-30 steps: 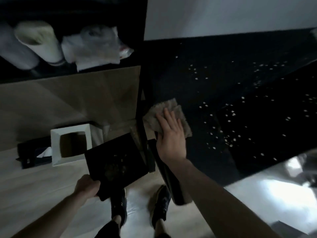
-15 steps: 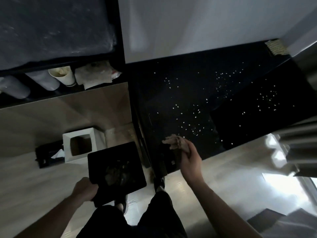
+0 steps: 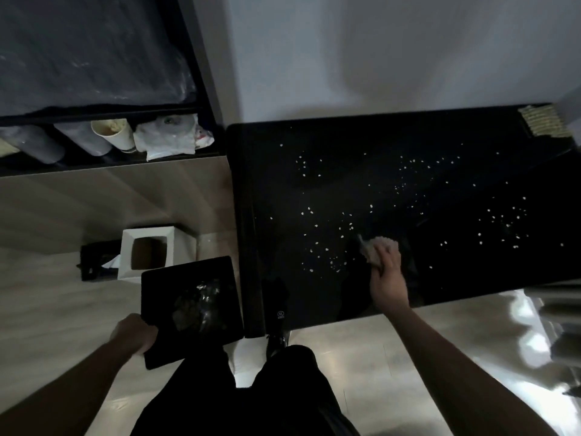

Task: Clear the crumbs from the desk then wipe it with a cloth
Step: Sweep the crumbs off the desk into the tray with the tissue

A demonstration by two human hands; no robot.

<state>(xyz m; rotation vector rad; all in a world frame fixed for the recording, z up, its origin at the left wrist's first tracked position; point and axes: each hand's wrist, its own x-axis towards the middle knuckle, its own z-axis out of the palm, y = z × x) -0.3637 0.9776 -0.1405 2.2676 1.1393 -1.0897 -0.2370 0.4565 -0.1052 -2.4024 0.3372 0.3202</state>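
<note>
A black desk point(image 3: 393, 143) fills the right half of the view, with several pale crumbs point(image 3: 327, 256) scattered over it. My right hand point(image 3: 388, 280) grips a crumpled beige cloth point(image 3: 379, 247) on the desk top, near its front edge and just right of a cluster of crumbs. My left hand point(image 3: 133, 333) holds a black tray point(image 3: 176, 284) by its near corner, level, over the floor left of the desk. A small heap of debris lies in the tray.
A white square bin point(image 3: 147, 256) stands on the wooden floor beyond the tray, with a dark tissue box point(image 3: 94, 262) beside it. A low shelf at the left holds rolls, a paper cup point(image 3: 114, 135) and a crumpled bag point(image 3: 171, 138). A woven mat point(image 3: 542, 122) lies on the desk's far right corner.
My right hand with the cloth has moved rightward along the desk's front part to the crumbs. The tray stays in my left hand. The camera has pulled back and higher.
</note>
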